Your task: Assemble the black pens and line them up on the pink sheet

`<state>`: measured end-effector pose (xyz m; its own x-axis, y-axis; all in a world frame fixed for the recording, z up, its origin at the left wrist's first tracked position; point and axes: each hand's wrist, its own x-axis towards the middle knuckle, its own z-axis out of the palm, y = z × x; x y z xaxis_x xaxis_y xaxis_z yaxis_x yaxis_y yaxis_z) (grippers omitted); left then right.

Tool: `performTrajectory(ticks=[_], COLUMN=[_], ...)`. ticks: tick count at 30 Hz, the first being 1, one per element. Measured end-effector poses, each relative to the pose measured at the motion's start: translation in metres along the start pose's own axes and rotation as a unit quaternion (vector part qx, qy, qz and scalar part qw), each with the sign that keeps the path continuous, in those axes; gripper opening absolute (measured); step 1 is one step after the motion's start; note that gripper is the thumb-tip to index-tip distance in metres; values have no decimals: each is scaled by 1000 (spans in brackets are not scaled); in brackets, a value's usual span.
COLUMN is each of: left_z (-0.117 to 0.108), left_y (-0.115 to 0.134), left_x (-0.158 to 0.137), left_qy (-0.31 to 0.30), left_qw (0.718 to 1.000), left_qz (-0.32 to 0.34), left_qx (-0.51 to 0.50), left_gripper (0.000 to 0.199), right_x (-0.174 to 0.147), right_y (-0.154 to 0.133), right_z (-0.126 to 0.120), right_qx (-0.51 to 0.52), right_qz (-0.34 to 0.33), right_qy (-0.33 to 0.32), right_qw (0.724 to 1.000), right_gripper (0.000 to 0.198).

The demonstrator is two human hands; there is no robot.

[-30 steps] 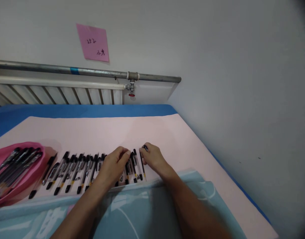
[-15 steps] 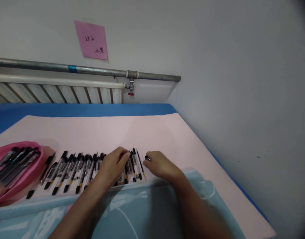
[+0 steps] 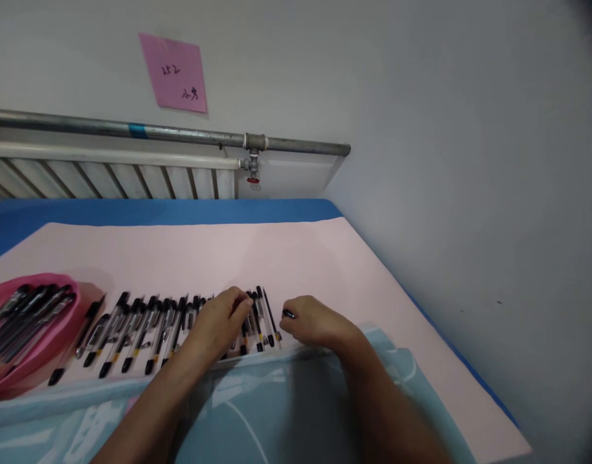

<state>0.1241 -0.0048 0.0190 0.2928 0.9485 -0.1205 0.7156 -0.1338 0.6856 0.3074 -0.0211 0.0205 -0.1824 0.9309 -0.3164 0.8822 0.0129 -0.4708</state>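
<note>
A row of clear pens with black ends (image 3: 142, 332) lies side by side on the pink surface, along with loose pen parts. My left hand (image 3: 218, 322) is over the right part of this row, thumb and fingertips pinched together; whatever they hold is hidden. Just right of the row, my right hand (image 3: 312, 320) is closed around a shiny black pen part (image 3: 288, 314), only its end showing. Between the hands lies a thin dark refill (image 3: 270, 309), with a tiny glinting piece (image 3: 278, 336) by its lower end.
A pink basin (image 3: 72, 322) holding several black-ended pens stands at the left. Light blue patterned cloth (image 3: 257, 399) covers the near edge. Behind the blue border (image 3: 189, 211) are a radiator (image 3: 174, 180) and a metal pipe (image 3: 194, 136); a wall (image 3: 469, 193) rises on the right.
My right hand has shifted slightly, still closed on the black pen part. A tiny glinting piece now shows beside the refill. The left hand stays nearly still, and the view has tilted a little.
</note>
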Motion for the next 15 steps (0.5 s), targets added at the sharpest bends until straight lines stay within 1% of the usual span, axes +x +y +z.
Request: performTrajectory(ticks=[3,6,8,13,15], left_z=[-1,-1,-1,0,0], left_y=[0,1,0,-1,-1], left_x=[0,0,0,0,0], left_qy=[-6,-5,-3,3,2], left_qw=[1000,1000,1000,1000,1000], left_qz=[-5,-2,1,5,6], left_qx=[0,8,14,21,24], left_gripper=[23,22,22,21,21], right_x=[4,5,5,5,5], right_y=[-1,-2,1,6,5], right_z=[3,6,7,10,11], right_qx=[19,23,8,0,-1], right_qz=[18,18,6,11,6], right_qy=[43,65,70,54,60], right_qw=[999,997,998,998,998], right_gripper=[16,23,22,19,16])
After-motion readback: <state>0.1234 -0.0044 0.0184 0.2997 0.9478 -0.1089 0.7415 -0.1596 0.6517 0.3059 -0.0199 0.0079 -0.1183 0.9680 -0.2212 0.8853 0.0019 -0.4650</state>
